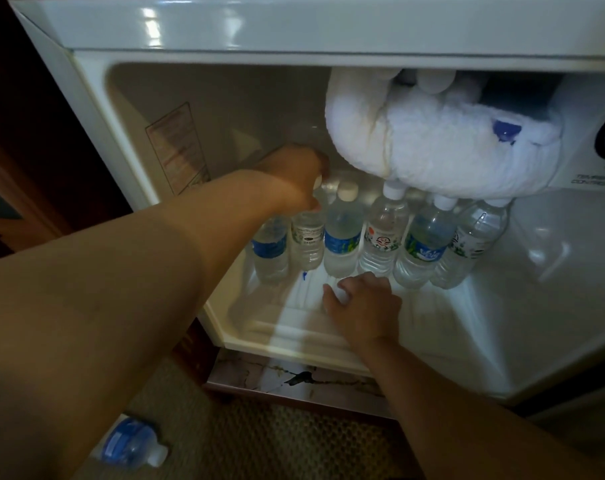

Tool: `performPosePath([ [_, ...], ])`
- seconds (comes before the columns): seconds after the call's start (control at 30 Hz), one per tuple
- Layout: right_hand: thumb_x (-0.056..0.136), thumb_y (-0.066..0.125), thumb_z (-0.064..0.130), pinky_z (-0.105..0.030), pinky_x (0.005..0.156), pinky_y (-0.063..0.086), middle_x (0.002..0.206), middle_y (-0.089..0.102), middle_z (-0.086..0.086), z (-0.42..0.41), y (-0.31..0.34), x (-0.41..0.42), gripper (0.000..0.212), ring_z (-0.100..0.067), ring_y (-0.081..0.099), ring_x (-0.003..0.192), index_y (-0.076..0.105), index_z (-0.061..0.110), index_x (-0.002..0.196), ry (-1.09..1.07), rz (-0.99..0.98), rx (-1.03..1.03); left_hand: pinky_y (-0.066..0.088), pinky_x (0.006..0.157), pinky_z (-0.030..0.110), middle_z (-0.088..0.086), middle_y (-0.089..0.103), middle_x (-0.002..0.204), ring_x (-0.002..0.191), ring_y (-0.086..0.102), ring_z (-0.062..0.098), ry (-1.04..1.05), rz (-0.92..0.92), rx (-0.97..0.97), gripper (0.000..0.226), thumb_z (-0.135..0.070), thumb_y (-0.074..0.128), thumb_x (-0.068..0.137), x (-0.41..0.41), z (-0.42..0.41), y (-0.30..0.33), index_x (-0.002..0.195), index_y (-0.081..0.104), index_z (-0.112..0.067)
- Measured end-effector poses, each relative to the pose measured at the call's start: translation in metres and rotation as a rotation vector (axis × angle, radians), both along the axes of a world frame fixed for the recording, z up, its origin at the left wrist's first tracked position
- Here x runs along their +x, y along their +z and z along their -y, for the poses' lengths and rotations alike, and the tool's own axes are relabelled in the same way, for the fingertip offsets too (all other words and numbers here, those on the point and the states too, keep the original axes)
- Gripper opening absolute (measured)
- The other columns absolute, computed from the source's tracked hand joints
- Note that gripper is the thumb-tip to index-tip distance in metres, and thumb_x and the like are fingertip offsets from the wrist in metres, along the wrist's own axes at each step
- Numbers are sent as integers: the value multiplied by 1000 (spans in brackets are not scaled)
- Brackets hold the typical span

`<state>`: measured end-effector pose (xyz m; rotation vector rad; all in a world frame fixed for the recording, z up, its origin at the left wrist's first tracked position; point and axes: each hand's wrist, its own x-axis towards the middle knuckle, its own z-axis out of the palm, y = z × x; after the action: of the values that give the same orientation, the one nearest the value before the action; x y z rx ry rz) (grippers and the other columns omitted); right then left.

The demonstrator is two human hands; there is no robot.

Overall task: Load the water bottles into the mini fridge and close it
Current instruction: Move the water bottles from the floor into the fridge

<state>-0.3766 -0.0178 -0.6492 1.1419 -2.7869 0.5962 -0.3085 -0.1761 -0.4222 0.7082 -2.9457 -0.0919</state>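
Carpeted floor at lower left holds one clear plastic blue-labelled water bottle (129, 442), lying slantwise, nearer the left arm; white mini fridge (190, 26) open, row standing inside; left hand (294, 178) grips a clear bottle top (323, 187); right hand (361, 304) cups a white cap (342, 295)

Six water bottles (342, 233) are standing in a row along the fridge floor's (502, 317) back edge; one more bottle (131, 441) is lying on the carpet (259, 441).
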Motion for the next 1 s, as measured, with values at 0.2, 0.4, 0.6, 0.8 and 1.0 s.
performPosePath([
  [0.2,87,28,81,-53,104,35,149,48,-5,-21,2,10,79,-30,41,134,53,30,142,219,-24,196,44,79,36,11,56,129,117,56,33,114,171,-110,94,-40,93,70,20,-5,10,145,42,-16],
  [0.4,90,13,80,-50,119,14,171,13,-9,-30,-3,15,90,-28,11,154,18,27,162,285,8,278,46,78,38,11,63,125,115,60,33,196,296,-228,40,-28,72,93,37,2,19,130,62,-17],
  [0.6,91,11,79,-51,119,13,171,12,-10,-30,-1,16,90,-29,10,154,16,26,163,275,0,291,56,85,40,17,68,120,106,68,35,252,253,-162,33,-15,73,91,29,4,19,124,70,-8],
  [0.8,90,14,79,-50,118,15,170,15,-9,-29,-2,17,90,-29,13,153,20,26,162,270,-9,281,53,79,38,20,68,120,108,68,38,248,198,-140,30,-10,70,91,17,8,14,121,72,-6],
  [1.0,90,15,79,-49,118,14,169,17,-10,-30,-2,18,90,-29,13,152,22,25,162,272,-7,276,57,87,41,16,70,118,106,68,35,230,149,-108,28,-8,71,89,15,16,12,117,74,-9],
])
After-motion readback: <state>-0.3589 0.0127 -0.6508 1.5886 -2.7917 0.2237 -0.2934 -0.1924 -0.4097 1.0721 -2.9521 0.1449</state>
